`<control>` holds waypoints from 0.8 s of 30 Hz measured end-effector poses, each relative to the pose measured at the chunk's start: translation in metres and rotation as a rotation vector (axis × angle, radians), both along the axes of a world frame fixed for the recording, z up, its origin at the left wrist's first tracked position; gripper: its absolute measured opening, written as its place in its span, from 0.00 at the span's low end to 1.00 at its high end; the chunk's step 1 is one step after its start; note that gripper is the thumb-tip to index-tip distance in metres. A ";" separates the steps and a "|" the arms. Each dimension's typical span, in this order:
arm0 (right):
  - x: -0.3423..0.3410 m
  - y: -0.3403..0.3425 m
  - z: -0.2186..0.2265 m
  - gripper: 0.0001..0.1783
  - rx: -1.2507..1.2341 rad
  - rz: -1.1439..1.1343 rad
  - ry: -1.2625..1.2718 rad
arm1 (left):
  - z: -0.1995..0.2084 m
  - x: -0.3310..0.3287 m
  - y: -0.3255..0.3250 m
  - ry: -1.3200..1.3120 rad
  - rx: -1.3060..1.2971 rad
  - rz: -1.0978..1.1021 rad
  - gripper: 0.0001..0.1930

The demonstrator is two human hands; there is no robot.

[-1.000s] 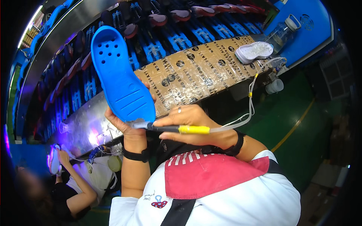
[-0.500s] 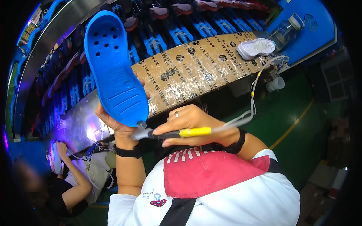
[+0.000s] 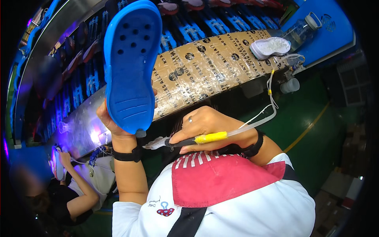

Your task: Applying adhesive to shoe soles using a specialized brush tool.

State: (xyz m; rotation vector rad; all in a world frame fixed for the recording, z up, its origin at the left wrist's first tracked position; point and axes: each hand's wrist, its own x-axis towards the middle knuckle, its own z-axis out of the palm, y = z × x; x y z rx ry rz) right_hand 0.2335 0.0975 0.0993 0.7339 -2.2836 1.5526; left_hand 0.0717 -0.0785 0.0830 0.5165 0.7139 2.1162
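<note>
My left hand (image 3: 112, 120) is closed around the heel half of a blue shoe sole (image 3: 132, 75), which stands nearly upright with its hollow side facing me. Round holes dot the toe part, ridges cross the heel, and a small grey tab (image 3: 141, 133) sticks out at the heel end. Pinched in my right hand (image 3: 207, 126) is a brush (image 3: 183, 141) with a dark handle, yellow tape and a clear hose running from its back end. Its pale bristles point at the heel and are a little apart from it.
A cardboard-covered bench (image 3: 205, 71) lies beyond my hands, with a white sole (image 3: 270, 47) and a clear jug (image 3: 301, 33) at its right end. Behind runs a rack of blue clamps (image 3: 217, 24). At lower left a co-worker's arm (image 3: 81, 193) holds another shoe.
The blue sole has shifted right and up and turned more upright. The brush has moved right, away from the heel tab, and its bristles show more clearly.
</note>
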 end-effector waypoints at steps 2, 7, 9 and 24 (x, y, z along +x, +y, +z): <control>0.000 0.001 0.010 0.15 -0.066 -0.074 0.014 | -0.001 0.001 0.000 -0.116 -0.066 0.057 0.45; -0.006 -0.004 -0.003 0.10 0.097 -0.065 0.093 | -0.012 -0.005 -0.002 -0.138 -0.186 -0.054 0.36; -0.003 0.002 0.003 0.10 0.158 -0.005 0.053 | -0.014 -0.004 -0.003 -0.200 -0.174 -0.088 0.30; 0.005 0.002 0.005 0.12 0.149 0.005 0.050 | 0.015 0.005 0.001 -0.173 -0.672 -0.144 0.21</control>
